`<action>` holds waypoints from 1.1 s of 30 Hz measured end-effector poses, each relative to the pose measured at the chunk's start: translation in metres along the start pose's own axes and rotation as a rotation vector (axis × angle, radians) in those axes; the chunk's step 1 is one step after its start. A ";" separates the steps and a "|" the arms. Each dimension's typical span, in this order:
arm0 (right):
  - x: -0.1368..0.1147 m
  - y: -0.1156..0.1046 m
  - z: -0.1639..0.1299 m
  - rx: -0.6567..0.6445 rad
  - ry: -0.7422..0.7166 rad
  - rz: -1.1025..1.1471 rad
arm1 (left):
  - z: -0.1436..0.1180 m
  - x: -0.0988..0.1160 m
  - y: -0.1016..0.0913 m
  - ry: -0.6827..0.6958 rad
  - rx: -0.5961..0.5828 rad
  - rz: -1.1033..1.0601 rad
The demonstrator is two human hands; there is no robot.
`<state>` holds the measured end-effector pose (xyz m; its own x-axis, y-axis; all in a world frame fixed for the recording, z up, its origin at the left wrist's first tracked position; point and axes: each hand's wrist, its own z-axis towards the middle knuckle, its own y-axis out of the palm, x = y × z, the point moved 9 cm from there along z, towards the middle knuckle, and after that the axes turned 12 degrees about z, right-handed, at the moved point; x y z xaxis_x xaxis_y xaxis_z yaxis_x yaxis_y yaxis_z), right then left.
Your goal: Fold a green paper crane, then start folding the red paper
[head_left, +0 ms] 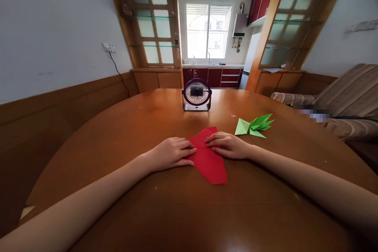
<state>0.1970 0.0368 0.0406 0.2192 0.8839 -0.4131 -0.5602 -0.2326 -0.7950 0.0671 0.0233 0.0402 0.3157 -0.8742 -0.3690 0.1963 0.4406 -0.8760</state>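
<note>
A folded sheet of red paper (pixel 210 166) lies flat on the wooden table in front of me, with a crease running across its middle. My left hand (pixel 174 152) rests at its left edge, fingers stretched out and the tips touching the paper. From the other side my right hand (pixel 228 144) lies over the upper right part, its fingers extended and pressing on the sheet near the crease. Part of the paper's right edge is hidden under that hand. Beyond my right hand sits a green folded-paper piece (pixel 242 126) with several pointed leaf-like tips.
A small dark purple desk fan (pixel 197 93) stands near the far side of the rounded wooden table (pixel 118 134). To the right is a striped armchair (pixel 351 94). Kitchen cabinets (pixel 214 76) and a window (pixel 209 29) are in the background.
</note>
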 end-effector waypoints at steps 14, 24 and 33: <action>0.016 0.007 0.000 -0.089 0.172 -0.107 | 0.001 -0.005 0.004 -0.129 -0.041 0.054; -0.013 0.014 0.006 -0.101 0.054 -0.368 | -0.005 -0.016 0.016 -0.414 -0.189 -0.064; -0.017 0.012 0.004 -0.099 0.023 -0.210 | -0.003 -0.010 0.021 -0.446 -0.274 -0.160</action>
<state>0.1830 0.0207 0.0398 0.3417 0.9077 -0.2435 -0.4196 -0.0844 -0.9038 0.0652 0.0405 0.0245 0.6765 -0.7283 -0.1094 0.0440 0.1882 -0.9811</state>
